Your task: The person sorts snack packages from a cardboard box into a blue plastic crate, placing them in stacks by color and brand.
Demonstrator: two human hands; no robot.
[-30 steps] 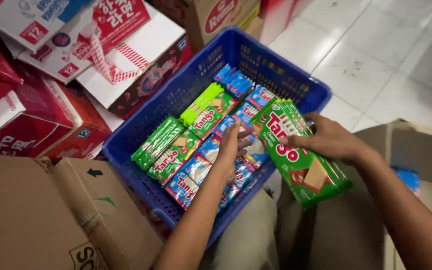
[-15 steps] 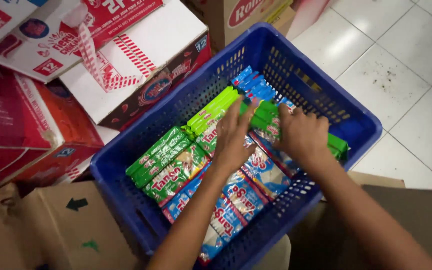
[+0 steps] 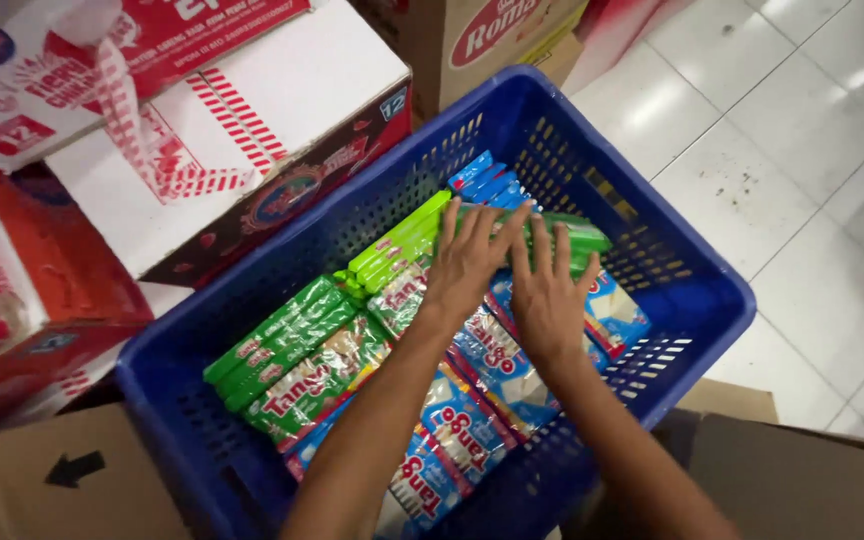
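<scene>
1. Green wafer packs lie at the far end of the blue plastic crate, directly under our fingertips; we find them set on edge in a row, resting on the blue wafer packs beneath.
2. We note the crate stands on a white tiled floor, with red and white cartons stacked just beside its left wall and brown cardboard at its near corners.
3. A second batch of green packs lies flat in the crate's left half, well apart from both hands.
4. Blue packs cover the near and right part of the crate floor, passing below both forearms.
5. Our left hand is spread flat, fingers extended and palm down, pressing on the green row near its left end. It grips nothing.
6. Our right hand lies just beside the left, likewise flat with fingers splayed; its fingertips touch the same green row, its palm over a blue pack. We see nothing enclosed in it.
</scene>
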